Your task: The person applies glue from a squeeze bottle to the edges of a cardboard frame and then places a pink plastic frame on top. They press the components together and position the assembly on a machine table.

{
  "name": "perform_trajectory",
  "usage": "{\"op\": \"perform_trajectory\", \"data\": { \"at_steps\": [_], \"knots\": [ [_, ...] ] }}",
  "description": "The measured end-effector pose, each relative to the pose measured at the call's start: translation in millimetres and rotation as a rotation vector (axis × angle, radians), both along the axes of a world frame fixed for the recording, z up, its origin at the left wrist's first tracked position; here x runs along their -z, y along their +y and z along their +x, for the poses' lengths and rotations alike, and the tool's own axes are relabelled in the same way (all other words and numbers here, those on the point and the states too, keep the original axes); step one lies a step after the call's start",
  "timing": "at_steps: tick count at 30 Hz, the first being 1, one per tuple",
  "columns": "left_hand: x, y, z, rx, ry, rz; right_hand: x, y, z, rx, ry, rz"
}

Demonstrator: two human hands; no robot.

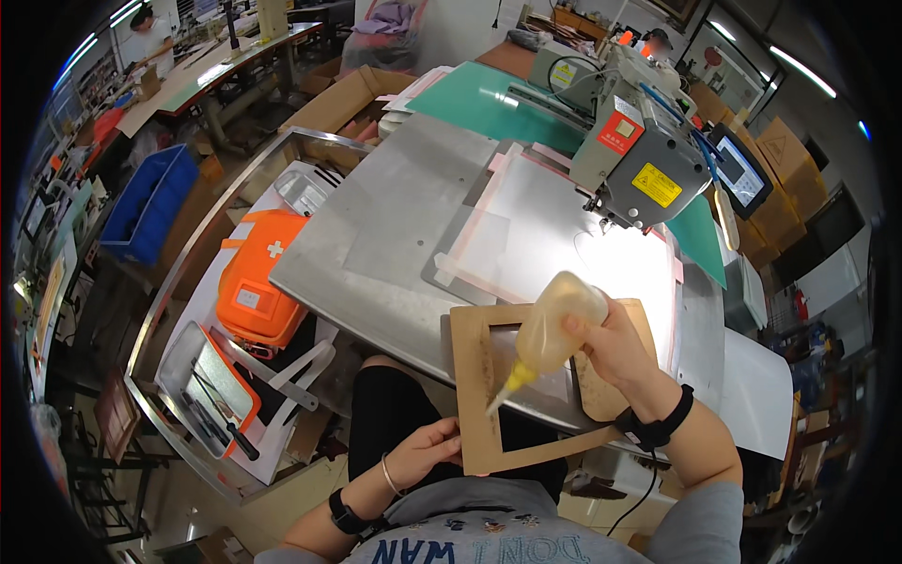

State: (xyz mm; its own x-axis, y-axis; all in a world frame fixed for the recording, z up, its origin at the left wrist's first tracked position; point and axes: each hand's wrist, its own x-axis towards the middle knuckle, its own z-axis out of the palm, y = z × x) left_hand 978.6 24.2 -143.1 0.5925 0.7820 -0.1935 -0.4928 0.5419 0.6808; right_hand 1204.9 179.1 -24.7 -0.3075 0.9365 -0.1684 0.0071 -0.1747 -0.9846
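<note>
My right hand is closed round a translucent squeeze bottle with a yellow cap. The bottle tips downward, its pale nozzle pointing at the inner edge of a tan cardboard frame. Pinched at the frame's lower left side is my left hand, its fingertips partly hidden behind the board. The frame tilts over the table's front edge above my lap. Behind it lies a tan board piece with rounded corners, partly covered by my right hand and wrist.
A sewing machine head stands over the metal table, beside a lit, pink-taped white sheet and a screen. On the left shelf are an orange bag, a tray with tools and a metal tin. A blue crate stands farther left.
</note>
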Motion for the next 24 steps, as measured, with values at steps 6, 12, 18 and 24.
{"op": "perform_trajectory", "data": {
  "at_steps": [6, 12, 18, 24],
  "knots": [
    [-5.7, 1.1, 2.3, -0.023, 0.053, 0.003, -1.5, 14.5, 2.0, 0.177, 0.137, 0.024],
    [-5.6, 0.8, 0.7, -0.042, 0.055, -0.006, -1.7, -9.5, 5.1, 0.085, 0.057, -0.001],
    [-6.4, 0.8, 1.9, -0.064, 0.056, -0.013, 3.8, 8.3, 6.5, 0.161, 0.135, 0.002],
    [-7.3, 2.2, 2.0, -0.053, 0.112, 0.019, -6.1, -21.0, 14.4, 0.073, 0.083, -0.032]
  ]
}}
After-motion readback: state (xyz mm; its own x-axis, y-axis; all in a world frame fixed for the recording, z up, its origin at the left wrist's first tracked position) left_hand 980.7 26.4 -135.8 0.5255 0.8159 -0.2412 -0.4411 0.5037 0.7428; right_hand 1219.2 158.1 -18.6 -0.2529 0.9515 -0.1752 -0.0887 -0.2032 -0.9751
